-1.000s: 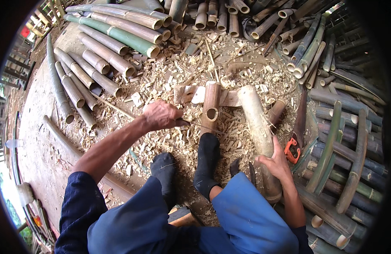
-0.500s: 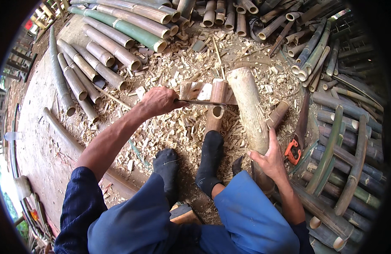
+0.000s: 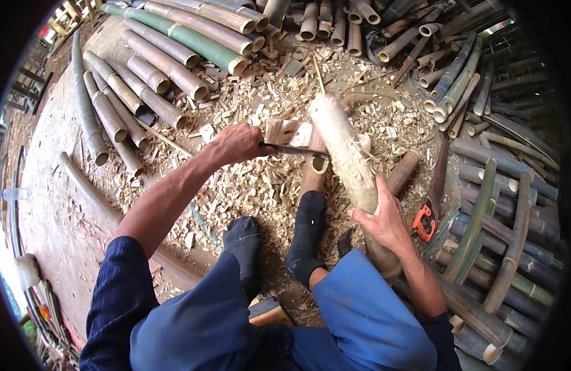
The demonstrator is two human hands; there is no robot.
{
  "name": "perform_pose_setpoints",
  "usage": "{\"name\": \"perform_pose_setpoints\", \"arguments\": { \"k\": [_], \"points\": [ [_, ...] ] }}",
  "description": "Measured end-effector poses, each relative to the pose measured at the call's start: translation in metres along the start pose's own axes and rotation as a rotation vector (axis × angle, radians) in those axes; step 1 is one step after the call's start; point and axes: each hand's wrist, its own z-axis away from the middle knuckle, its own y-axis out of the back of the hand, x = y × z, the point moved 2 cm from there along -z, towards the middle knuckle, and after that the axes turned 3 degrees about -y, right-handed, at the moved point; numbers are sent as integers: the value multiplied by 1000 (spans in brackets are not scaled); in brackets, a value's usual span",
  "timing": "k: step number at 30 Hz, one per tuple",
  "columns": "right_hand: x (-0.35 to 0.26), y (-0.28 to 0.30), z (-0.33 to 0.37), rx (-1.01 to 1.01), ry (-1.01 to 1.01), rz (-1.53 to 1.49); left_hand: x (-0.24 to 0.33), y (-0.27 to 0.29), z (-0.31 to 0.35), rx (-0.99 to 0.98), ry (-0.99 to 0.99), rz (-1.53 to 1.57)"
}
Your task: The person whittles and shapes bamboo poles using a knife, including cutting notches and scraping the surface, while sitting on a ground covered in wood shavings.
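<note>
My left hand (image 3: 239, 143) is closed around the handle of a long-bladed knife (image 3: 293, 149). The blade reaches rightward across a brown bamboo piece (image 3: 312, 176), close to its round opening. In my right hand (image 3: 387, 216) is a thick, pale wooden club (image 3: 342, 145) with a frayed, splintered side. The club slants up and left over the bamboo and hides the blade's far end; whether it touches the blade, I cannot tell. My dark-socked right foot (image 3: 307, 232) is at the bamboo's near end. A pale wood block (image 3: 288, 131) lies just left of the bamboo.
Wood chips (image 3: 254, 191) cover the ground around my feet. A saw with an orange handle (image 3: 425, 222) lies to the right, near a short bamboo piece (image 3: 404, 172). Cut bamboo tubes (image 3: 168, 68) lie at the far left, with stacked bamboo poles (image 3: 514, 247) along the right.
The club has swung left and tilted, from beside the bamboo to over it. My right hand has shifted slightly left with it. My left hand and the knife are nearly in place.
</note>
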Motion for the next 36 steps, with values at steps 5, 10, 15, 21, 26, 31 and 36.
{"name": "perform_pose_setpoints", "arguments": {
  "k": [5,10,15,21,26,31,36],
  "points": [
    [-4,2,-19,-179,-74,230,-2,-3,-6,-57,31,-15],
    [-10,7,-18,-62,-30,-19,-7,-4,-8,-45,-37,30],
    [-3,-4,-31,-158,3,250,-7,-14,-3,-73,62,-85],
    [19,1,-23,76,146,96,34,-34,61,381,-54,-74],
    [15,-3,-26,6,299,195,38,-32,64,131,144,-83],
    [32,-2,-58,28,931,795,35,-33,58,136,124,-141],
    [20,-1,-68,4,890,958,5,-46,50,265,134,140]
  ]
}}
